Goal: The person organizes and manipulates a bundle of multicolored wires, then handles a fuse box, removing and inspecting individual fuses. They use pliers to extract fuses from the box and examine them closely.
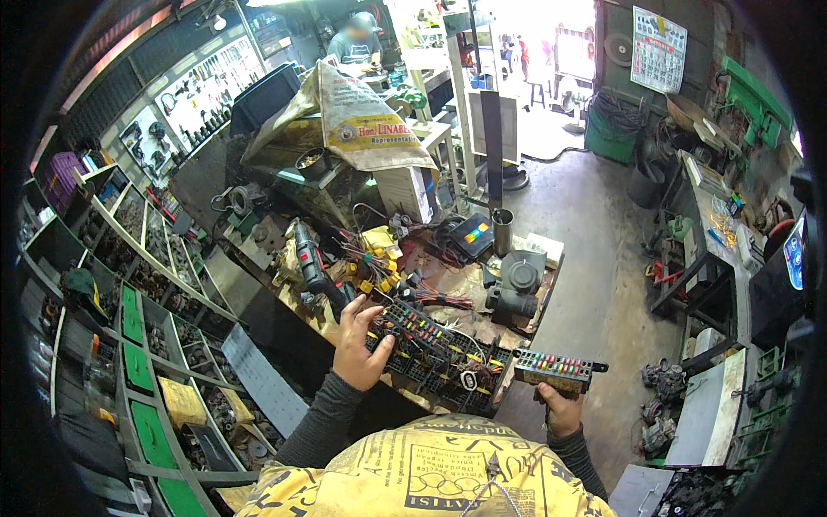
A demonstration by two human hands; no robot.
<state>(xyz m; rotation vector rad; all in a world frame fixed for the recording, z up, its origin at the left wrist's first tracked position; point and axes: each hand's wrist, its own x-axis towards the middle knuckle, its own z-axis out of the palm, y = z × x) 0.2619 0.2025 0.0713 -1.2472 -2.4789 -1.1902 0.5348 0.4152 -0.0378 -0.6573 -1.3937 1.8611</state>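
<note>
My right hand grips a long fuse block from below, held out past the bench's right corner. Rows of small coloured fuses line its upper face. My left hand is open, thumb and fingers spread at the left end of a second fuse block. Whether the fingertips touch it, I cannot tell. That block lies among black fuse box housings along the bench's near edge. A white-rimmed connector sits on these housings.
A power tool, yellow connectors with wires, a metal cup and a dark motor-like part crowd the bench. Shelves of parts stand left, a workbench right. Another person is at the back.
</note>
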